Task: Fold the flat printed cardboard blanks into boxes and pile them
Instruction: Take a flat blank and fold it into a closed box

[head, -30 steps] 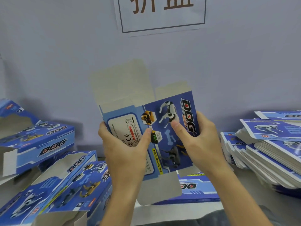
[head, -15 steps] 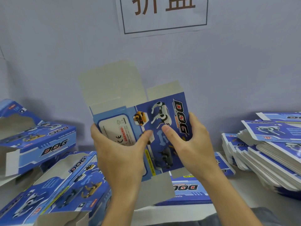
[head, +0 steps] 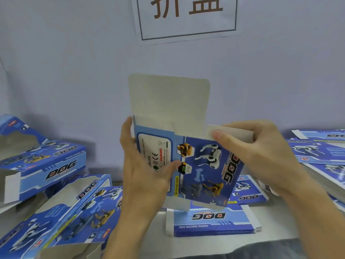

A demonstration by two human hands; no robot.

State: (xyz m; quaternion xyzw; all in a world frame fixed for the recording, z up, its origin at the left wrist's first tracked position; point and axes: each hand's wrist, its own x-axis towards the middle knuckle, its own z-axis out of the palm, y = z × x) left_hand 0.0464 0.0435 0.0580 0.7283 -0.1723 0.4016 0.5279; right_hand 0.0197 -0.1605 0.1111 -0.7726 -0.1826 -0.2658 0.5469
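So the box (head: 188, 165) is up in front of me, held in the air over the middle of the table (head: 214, 245), printed side facing me with the dog pictures and the DOG logo running sideways. A second ago it was still pretty much a flat sleeve pinched between both thumbs. Now it's popped open into a tube, and the big top flap (head: 169, 99) stands straight up instead of leaning left.

Left hand (head: 143, 176) is wrapped around the left edge, thumb pressing on the white label panel, fingers behind where I can't see them. Right hand (head: 261, 152) has gone off the front panel and up to the small side flap (head: 231, 132) at the top right, pinching it with fingertips on the near face. So the hands are apart now, one steadying and one working.

My read: squaring is done and I'm starting on the top closure. That side flap probably gets folded in first, then the big one tucks over. The bottom flaps look like they're still hanging loose, hard to tell.

Around that: a few blanks (head: 214, 223) lie flat on the table right under the box, a thick stack (head: 324, 165) of them sits to the right, and the folded boxes (head: 56, 193) are piled up on the left. Paper sign (head: 186, 15) on the far wall.
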